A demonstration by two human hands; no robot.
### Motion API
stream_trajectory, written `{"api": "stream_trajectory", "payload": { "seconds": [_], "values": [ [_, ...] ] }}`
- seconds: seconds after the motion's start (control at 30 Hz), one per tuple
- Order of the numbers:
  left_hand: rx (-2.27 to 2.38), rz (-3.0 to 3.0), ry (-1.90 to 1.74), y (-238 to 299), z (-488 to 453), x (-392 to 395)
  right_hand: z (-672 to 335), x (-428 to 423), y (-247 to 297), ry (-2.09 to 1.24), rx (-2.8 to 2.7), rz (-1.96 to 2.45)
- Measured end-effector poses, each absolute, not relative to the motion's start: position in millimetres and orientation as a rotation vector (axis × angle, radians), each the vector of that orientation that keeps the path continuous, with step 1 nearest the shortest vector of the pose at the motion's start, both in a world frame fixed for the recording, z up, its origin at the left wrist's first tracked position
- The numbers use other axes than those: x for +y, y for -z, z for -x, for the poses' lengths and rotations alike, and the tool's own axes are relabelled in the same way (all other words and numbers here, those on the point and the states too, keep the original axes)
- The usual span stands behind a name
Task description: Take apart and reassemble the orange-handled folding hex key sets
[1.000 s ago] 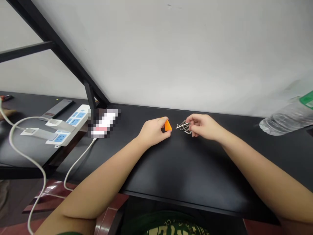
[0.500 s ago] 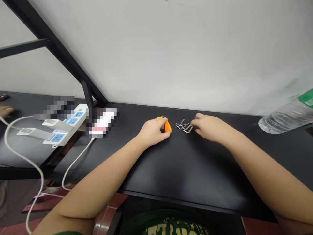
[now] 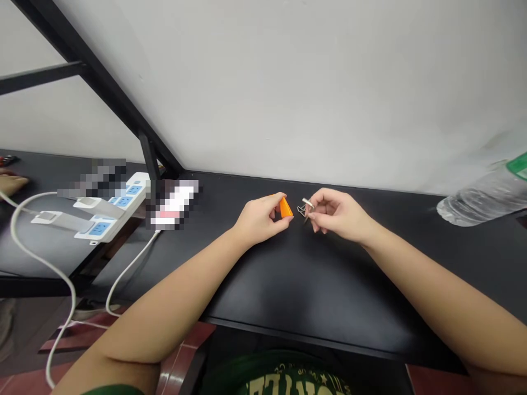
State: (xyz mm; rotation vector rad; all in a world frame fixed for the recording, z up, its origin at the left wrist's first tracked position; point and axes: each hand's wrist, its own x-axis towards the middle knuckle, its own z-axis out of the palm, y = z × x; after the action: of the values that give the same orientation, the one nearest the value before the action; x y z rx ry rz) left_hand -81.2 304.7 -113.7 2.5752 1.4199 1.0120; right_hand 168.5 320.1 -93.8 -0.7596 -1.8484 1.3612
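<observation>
My left hand [image 3: 263,220] is closed around an orange holder [image 3: 285,208], thumb and fingers on either side of it. Part of the holder is hidden behind the fingers. To its right, my right hand [image 3: 334,214] pinches a silver hex key [image 3: 307,203] between thumb and fingertips, its end pointing toward the holder but apart from it. Several more bent hex keys [image 3: 301,210] lie on the black tabletop between the two hands, partly covered by the right fingers.
A clear plastic bottle [image 3: 477,204] lies at the far right. On the left are a white power strip [image 3: 132,198] with plugs, a charging phone [image 3: 175,206], white cables [image 3: 61,277] and a black metal frame [image 3: 111,99]. Another person's hand [image 3: 12,184] shows at the left edge.
My right hand has lifted a hex key from the pile and moved left, turning its fingertips toward the holder. My left hand keeps hold of the orange holder, tilted slightly.
</observation>
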Motion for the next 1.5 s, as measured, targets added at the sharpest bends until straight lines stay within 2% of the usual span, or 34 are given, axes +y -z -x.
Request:
{"api": "stream_trajectory", "payload": {
  "seconds": [0.17, 0.47, 0.7, 0.97, 1.03, 1.2, 1.5],
  "values": [
    [1.380, -2.585, -1.001, 114.2, 78.1, 302.8, -157.1, 316.2, 99.0, -1.382, -1.509, 0.613],
    [1.361, -2.592, -1.038, 120.5, 78.5, 304.2, -155.1, 312.2, 105.1, -1.342, -1.545, 0.613],
    [1.264, -2.477, -1.098, 117.1, 77.1, 303.1, -163.4, 318.2, 105.2, -1.286, -1.764, 0.549],
    [1.229, -2.496, -1.017, 111.2, 72.7, 297.6, -163.3, 316.5, 103.3, -0.705, -2.230, 0.464],
    [1.245, -2.475, -0.992, 110.3, 72.3, 297.1, -165.7, 315.2, 100.9, -0.710, -2.238, 0.511],
    [1.311, -2.514, -1.106, 112.8, 74.2, 298.8, -172.2, 314.9, 92.7, -0.961, -2.205, 0.709],
    [1.337, -2.685, -1.101, 116.3, 73.2, 296.7, -155.6, 310.9, 96.1, -0.699, -2.450, 0.772]
  ]
}}
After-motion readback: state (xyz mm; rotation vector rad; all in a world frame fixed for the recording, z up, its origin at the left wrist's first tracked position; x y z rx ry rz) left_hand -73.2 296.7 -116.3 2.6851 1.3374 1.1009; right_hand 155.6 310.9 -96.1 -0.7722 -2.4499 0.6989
